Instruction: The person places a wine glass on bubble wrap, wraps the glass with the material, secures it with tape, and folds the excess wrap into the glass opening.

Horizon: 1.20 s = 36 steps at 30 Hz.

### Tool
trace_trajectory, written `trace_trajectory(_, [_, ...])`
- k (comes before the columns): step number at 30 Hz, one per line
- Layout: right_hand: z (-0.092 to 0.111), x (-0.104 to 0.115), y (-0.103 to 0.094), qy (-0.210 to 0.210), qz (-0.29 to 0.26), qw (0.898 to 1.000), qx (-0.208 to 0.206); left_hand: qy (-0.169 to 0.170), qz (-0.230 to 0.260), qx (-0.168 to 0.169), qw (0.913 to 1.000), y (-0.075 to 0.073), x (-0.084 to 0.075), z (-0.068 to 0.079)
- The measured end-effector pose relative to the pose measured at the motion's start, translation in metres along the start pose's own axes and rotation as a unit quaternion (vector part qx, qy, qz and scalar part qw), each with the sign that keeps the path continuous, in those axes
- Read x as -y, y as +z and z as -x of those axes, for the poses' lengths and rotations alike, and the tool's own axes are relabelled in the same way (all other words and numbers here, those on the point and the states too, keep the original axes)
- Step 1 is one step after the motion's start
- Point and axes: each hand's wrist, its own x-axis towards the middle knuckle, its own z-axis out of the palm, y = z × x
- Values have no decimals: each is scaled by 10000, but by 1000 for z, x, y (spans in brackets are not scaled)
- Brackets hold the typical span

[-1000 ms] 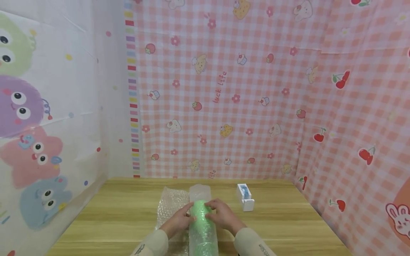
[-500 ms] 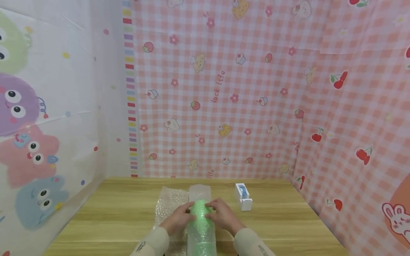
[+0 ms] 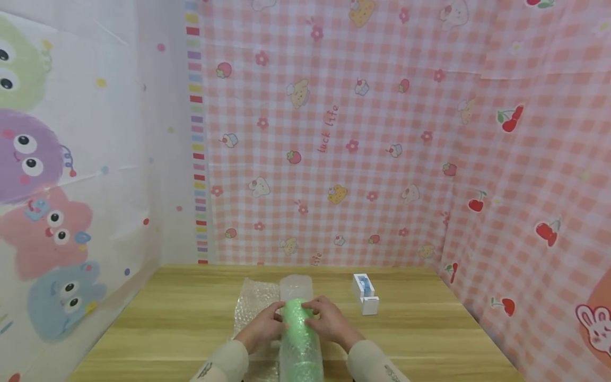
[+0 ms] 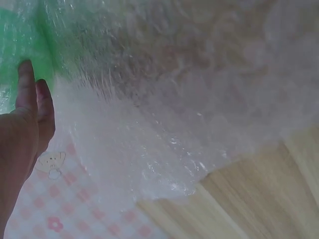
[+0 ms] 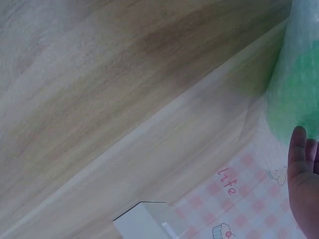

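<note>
A green cylinder-like object [image 3: 298, 318] lies inside bubble wrap [image 3: 295, 286], lengthwise in front of me; its exact kind is hidden by the wrap. My left hand [image 3: 264, 324] holds its far end from the left, thumb and fingers bent against the wrap. From the right, my right hand [image 3: 330, 321] holds the same end in a mirrored way. In the left wrist view, fingers [image 4: 27, 89] touch the green part. The right wrist view has fingers [image 5: 298, 149] at the cylinder's rounded end. The near end runs out of the head view.
Loose bubble wrap [image 3: 253, 302] spreads flat left of the roll, partly under my left arm. A white tape dispenser [image 3: 366, 295] with blue inside stands to the right on the wooden table [image 3: 420, 329]. Patterned cloths [image 3: 329, 175] hang behind and at both sides.
The cylinder and both hands shift very slightly to the left; the hold stays the same. Otherwise only the head view sways a little.
</note>
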Motion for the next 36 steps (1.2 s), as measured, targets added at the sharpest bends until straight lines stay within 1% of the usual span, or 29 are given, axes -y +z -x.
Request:
trace_trajectory(3, [-1, 0, -1, 100, -59, 9999, 68, 189, 269, 41, 9995, 1, 2, 2])
trace_trajectory(6, [-3, 1, -1, 245, -172, 9995, 128, 220, 400, 34, 9990, 1, 3, 4])
trace_trajectory(12, [-5, 3, -1, 337, -264, 9990, 140, 65, 290, -21, 9996, 0, 0, 5])
trace_trajectory(16, [-4, 5, 2, 375, -205, 9989, 170, -12, 415, 8, 9991, 2, 1, 6])
trace_trajectory(20, [-4, 5, 4, 227, -5, 9996, 159, -78, 652, 41, 9978, 3, 1, 4])
trace_trajectory(25, [-3, 4, 3, 70, 130, 9998, 139, -164, 480, 17, 9987, 4, -1, 3])
trace_trajectory(27, [-2, 3, 3, 67, 118, 9998, 150, -165, 440, 7, 9989, 4, -2, 4])
trace_trajectory(29, [-1, 3, 3, 87, 57, 9998, 147, -144, 520, -7, 9985, 4, -3, 5])
trace_trajectory(33, [0, 2, 4, 48, -100, 9999, 23, -48, 628, -82, 9980, 4, -3, 6])
trace_trajectory(36, [0, 2, 4, -18, -108, 9999, -65, 21, 568, -77, 9984, 4, -1, 7])
